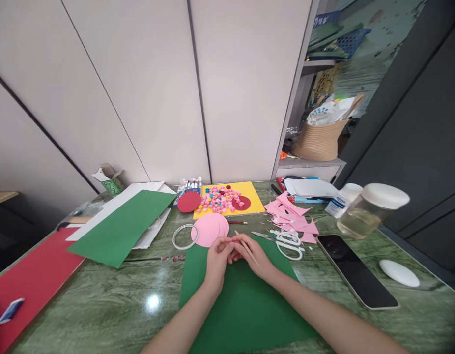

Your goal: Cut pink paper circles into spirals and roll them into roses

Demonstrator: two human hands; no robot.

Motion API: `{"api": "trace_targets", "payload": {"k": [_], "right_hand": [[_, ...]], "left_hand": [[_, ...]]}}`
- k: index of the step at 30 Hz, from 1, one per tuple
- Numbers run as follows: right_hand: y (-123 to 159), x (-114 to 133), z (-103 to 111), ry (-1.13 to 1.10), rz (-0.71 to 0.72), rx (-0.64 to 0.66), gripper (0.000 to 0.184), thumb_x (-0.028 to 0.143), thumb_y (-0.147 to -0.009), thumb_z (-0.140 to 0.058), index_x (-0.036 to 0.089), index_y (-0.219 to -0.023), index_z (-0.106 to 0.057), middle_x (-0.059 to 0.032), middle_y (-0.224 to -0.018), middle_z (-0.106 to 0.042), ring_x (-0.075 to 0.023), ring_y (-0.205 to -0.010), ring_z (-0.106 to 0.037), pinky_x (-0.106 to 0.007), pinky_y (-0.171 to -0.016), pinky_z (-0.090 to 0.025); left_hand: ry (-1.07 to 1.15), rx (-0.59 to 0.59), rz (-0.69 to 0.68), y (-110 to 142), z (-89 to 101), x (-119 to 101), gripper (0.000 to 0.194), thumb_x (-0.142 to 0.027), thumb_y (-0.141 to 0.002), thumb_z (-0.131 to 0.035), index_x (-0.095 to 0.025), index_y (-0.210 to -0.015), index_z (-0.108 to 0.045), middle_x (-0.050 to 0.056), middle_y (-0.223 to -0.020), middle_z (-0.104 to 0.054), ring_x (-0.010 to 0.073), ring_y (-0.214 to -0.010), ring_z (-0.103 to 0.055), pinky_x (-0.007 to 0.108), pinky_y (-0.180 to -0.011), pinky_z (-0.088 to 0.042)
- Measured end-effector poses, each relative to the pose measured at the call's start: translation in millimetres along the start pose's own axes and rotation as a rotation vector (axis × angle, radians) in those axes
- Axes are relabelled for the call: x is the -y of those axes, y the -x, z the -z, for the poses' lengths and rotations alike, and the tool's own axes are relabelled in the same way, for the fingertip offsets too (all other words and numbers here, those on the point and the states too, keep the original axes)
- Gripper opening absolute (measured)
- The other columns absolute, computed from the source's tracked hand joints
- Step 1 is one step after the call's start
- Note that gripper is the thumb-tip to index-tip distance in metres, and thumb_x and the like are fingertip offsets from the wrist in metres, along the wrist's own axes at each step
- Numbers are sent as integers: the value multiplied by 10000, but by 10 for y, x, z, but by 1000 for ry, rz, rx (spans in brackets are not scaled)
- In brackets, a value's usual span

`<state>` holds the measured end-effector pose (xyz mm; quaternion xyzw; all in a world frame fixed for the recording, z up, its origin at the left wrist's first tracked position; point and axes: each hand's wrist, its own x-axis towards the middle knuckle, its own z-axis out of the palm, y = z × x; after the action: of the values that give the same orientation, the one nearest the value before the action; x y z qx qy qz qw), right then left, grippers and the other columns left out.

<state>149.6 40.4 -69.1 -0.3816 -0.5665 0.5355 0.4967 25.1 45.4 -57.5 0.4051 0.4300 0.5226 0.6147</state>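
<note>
My left hand (217, 260) and my right hand (252, 255) meet above a green paper sheet (245, 309). Their fingertips pinch together at a small pink paper piece (235, 241), mostly hidden by the fingers. A thin wooden stick (248, 250) lies along my right hand, held in its fingers. Just beyond the hands are pink paper circles (207, 230) and a dark red pencil (238, 222). White-handled scissors (288, 243) lie to the right of my right hand. A roll of tape (185, 237) rests left of the circles.
Small rolled paper pieces (222, 199) cover a yellow sheet (255, 191) at the back. Pink scraps (290, 216), a phone (356, 270), a white oval object (399, 273) and a lidded jar (371, 211) lie right. Green (127, 226) and red paper (36, 265) lie left.
</note>
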Motion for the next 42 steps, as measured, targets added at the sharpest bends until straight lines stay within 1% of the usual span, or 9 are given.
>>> {"api": "trace_targets", "payload": {"k": [4,10,15,20,24,29,32,37,42], "right_hand": [[-6,-34,26,15,6,-21,287,447,-824,-547,191,-949,-579,-11,-776,-611,-125,-599,-597,-274,-591,-506],[15,3,20,18,6,-6,236,402,-818,-571,183,-901,-600,7,-682,-593,-136,-604,-589,-271,-579,-498],[24,39,16,26,9,2,222,386,-816,-577,176,-884,-602,8,-686,-597,-127,-591,-582,-263,-576,-483],[27,54,10,26,0,-4,223,387,-821,-568,176,-891,-591,4,-692,-601,-132,-608,-586,-266,-586,-481],[26,76,4,17,-10,-5,231,398,-822,-563,179,-893,-578,5,-677,-598,-139,-608,-587,-266,-582,-471],[19,64,0,-8,-25,-41,216,411,-844,-529,203,-898,-552,13,-709,-572,-130,-626,-564,-255,-587,-455],[11,43,5,-21,-41,-63,212,417,-852,-517,213,-908,-537,15,-718,-562,-129,-636,-555,-251,-592,-447],[7,40,12,-35,-57,-70,211,414,-851,-519,209,-903,-521,15,-724,-561,-126,-633,-556,-250,-593,-447],[8,27,4,-56,-65,-64,237,429,-852,-512,205,-930,-524,12,-737,-575,-126,-648,-572,-249,-598,-461]], "left_hand": [[-24,16,-1,17,-13,5,334,-325,-590,-760,-137,-769,-549,-18,-620,-598,64,-480,-492,173,-420,-291],[-9,45,20,10,15,33,337,-324,-618,-742,-163,-724,-467,-58,-506,-525,67,-451,-475,172,-423,-268],[21,56,37,-4,27,40,339,-302,-620,-740,-167,-687,-436,-73,-486,-486,56,-438,-449,175,-433,-274],[54,72,43,-7,23,33,341,-293,-618,-741,-171,-687,-430,-66,-500,-505,66,-448,-470,180,-435,-284],[69,73,11,8,3,13,311,-296,-630,-739,-163,-737,-478,-69,-511,-507,49,-438,-442,170,-413,-260],[98,60,-10,35,-27,3,262,-312,-682,-700,-147,-818,-549,-38,-587,-572,70,-520,-514,196,-516,-397],[122,49,8,33,-29,7,246,-313,-690,-689,-131,-820,-585,-4,-655,-616,90,-587,-552,216,-571,-433],[171,35,36,23,-36,-8,241,-293,-657,-708,-126,-808,-619,5,-682,-634,92,-588,-552,229,-590,-445],[187,17,19,39,-53,-12,239,-263,-630,-728,-132,-813,-650,18,-731,-657,101,-630,-563,225,-599,-442]]}}
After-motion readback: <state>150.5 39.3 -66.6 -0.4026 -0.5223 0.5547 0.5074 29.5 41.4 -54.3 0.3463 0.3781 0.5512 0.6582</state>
